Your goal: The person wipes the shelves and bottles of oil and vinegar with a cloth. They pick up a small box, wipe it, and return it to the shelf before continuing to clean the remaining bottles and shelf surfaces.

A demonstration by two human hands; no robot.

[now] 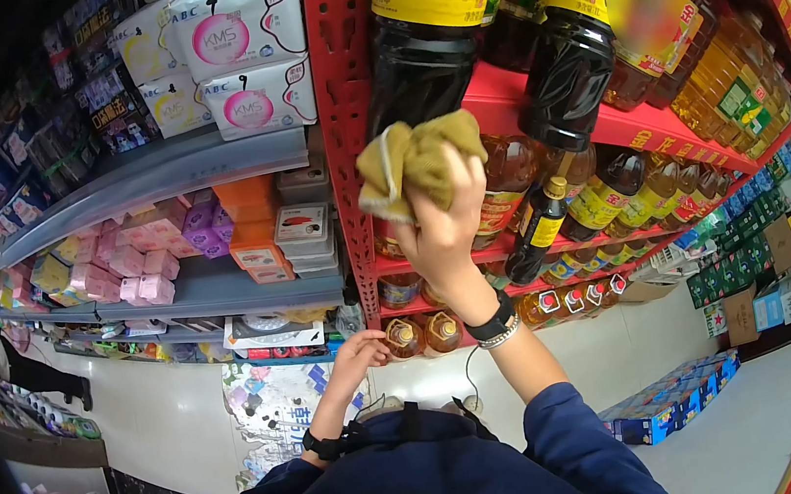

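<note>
Shop shelving fills our view, with a red rack (344,105) ahead. Our right hand (442,226) is clamped around a bunched cloth (415,161), raised against the base of a tall dark bottle (418,71). That bottle stands on the rack's upper shelf, directly above the fist, its long axis running up and away from the cloth. Our left hand (359,352) sits lower, well apart from the cloth, fingers curled beside small amber bottles (423,334); we cannot tell whether it grips anything. Oil bottles (740,76) crowd the right, and pink packs (137,269) sit on grey shelves to the left.
</note>
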